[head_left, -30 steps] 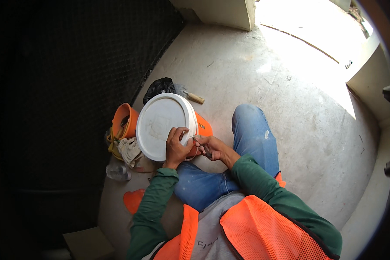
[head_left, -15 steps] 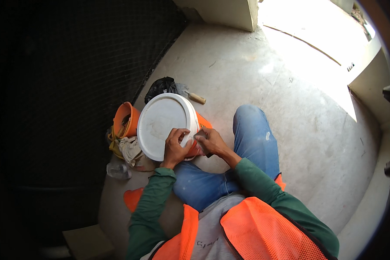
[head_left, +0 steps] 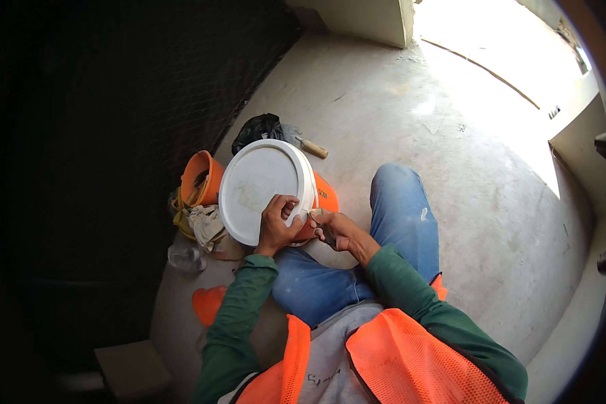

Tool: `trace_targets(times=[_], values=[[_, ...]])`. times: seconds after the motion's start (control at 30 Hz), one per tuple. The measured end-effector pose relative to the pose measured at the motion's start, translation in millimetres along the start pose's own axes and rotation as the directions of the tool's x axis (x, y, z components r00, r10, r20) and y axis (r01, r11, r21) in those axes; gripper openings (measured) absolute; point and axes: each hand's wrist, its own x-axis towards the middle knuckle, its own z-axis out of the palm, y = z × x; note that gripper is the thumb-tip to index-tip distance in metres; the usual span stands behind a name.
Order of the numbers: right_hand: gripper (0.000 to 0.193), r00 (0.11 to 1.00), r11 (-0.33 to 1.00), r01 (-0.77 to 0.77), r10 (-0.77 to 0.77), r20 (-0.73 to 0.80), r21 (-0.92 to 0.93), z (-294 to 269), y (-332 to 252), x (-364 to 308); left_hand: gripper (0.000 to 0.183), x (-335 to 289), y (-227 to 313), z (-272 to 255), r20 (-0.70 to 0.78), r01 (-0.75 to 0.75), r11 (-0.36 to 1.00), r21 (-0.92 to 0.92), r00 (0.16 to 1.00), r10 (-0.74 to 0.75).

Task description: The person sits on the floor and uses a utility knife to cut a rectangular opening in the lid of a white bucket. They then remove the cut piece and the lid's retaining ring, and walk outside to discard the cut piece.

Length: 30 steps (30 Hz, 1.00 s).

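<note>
An orange bucket [head_left: 325, 195] with a round white lid [head_left: 259, 192] stands between my legs, its lid side facing up toward me. My left hand [head_left: 276, 225] rests at the lid's near right rim, fingers curled and thumb pressed against the edge. Close beside it, my right hand [head_left: 343, 234] has its thumb and index finger at the rim. Its other fingers are curled round a small dark flat piece [head_left: 328, 236], mostly hidden by the hand; its kind cannot be made out.
Left of the bucket are a smaller orange bucket [head_left: 200, 176] with things inside, a pale rag [head_left: 207, 225] and a clear plastic container [head_left: 187, 257]. A black plastic bag [head_left: 257, 132] and a wooden-handled tool [head_left: 313, 148] lie behind. Dark netting [head_left: 148, 121] borders the left.
My right hand has turned, and the dark piece has shifted from the rim down into the curled fingers. Thumb and index finger are now at the rim. My left hand stays there.
</note>
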Motion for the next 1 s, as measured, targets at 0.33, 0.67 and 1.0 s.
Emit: trace_targets(times=[0.33,0.67,1.0], values=[[0.001,0.977,0.948,-0.087,0.022,0.210,0.307,-9,21,9,0.030,-3,4,0,0.002,0.000,0.999,0.053,1.000,-0.001],[0.015,0.979,0.976,0.204,-0.204,0.010,-0.075,2,19,7,0.029,-3,7,1,-0.041,0.011,1.000,0.025,0.999,-0.010],[0.007,0.963,0.869,-0.086,-0.052,0.264,0.486,-23,31,21,0.028,-4,7,1,-0.045,-0.011,0.997,0.081,0.999,0.015]])
